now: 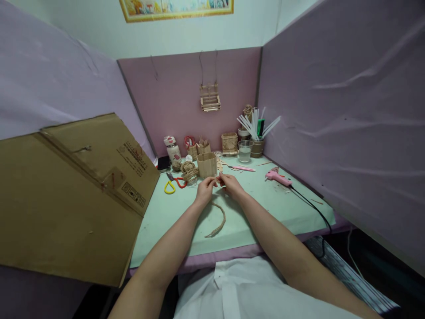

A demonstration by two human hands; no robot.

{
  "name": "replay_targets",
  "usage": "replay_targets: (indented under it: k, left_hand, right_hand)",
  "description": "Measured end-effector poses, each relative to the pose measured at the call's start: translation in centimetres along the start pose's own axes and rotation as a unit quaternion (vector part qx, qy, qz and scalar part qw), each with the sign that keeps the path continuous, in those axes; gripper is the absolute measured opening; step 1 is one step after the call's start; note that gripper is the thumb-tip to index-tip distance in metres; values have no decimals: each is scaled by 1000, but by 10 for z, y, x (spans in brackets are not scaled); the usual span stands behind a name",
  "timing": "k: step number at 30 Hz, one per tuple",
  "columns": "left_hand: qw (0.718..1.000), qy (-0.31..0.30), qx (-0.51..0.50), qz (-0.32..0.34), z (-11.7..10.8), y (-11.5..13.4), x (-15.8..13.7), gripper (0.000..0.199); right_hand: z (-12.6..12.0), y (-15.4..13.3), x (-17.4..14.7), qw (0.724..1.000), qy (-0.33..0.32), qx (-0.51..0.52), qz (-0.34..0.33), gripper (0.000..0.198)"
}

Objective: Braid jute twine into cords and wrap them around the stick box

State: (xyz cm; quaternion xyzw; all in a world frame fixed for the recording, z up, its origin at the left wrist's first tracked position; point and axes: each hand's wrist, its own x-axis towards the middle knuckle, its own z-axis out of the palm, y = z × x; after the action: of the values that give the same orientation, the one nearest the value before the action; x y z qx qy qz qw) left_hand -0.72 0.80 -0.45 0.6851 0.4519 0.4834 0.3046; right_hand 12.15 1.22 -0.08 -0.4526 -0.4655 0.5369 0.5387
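Tan braided cord curves over the near counter, its far part pinched by the fingers of the left hand and right hand. Scissors lie left, a glue gun right; a ribbed cup stands beyond.
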Motion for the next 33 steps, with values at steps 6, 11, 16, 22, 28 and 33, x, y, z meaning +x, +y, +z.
replay_targets:
  k: [6, 11, 16, 22, 28, 33]
  left_hand:
    - [999, -11, -18, 44, 3, 0, -2, 19]
    - [999, -10, 7, 35, 1, 2, -3, 18]
    - [998, -46, -7, 47, 3, 3, -4, 20]
    - [996, -73, 0, 49, 7, 5, -7, 19]
    - [996, -81, -42, -11, 3, 7, -5, 27]
    - [989, -97, -85, -78, 2, 5, -1, 41]
  right_hand:
    - [0, 0, -1, 998, -60, 21, -24, 43]
    - [-1, 2, 2, 997, -28, 6, -71, 33]
    - [-3, 0, 2, 994, 64, 10, -87, 28]
    - [-8, -1, 5, 992, 80, 86, -37, 30]
    - [-8, -1, 6, 989, 19, 145, -23, 33]
    - [-6, -4, 5, 991, 22, 127, -24, 25]
